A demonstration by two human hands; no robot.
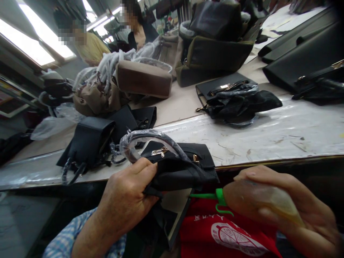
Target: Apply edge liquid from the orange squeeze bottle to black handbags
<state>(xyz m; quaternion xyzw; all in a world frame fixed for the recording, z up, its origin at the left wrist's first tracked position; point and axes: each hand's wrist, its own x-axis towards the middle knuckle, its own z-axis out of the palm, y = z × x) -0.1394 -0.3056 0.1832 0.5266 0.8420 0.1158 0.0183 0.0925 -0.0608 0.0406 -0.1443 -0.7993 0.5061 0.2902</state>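
My left hand (pixel 129 193) grips a black handbag (pixel 185 175) by the edge of its dark lining, thumb on top. The bag hangs partly over the table's front edge, its plastic-wrapped handle (pixel 150 136) arching up and gold-coloured hardware showing. Below the lining, the pale inner side of a panel (pixel 176 206) is exposed. In my right hand (pixel 285 204) lies a translucent squeeze bottle (pixel 263 200) holding yellowish liquid, fingers wrapped round it. Its green nozzle (pixel 204 196) points left, the tip at the panel's edge; whether it touches cannot be made out.
Black bags (pixel 86 139) lie left on the table (pixel 290 132), and another black bag (pixel 236 96) lies beyond. Brown bags (pixel 145 79) and dark olive bags (pixel 215 53) are heaped behind. Large black bags (pixel 309 53) rest at right. Two people stand across the table. A red apron (pixel 204 236) covers my lap.
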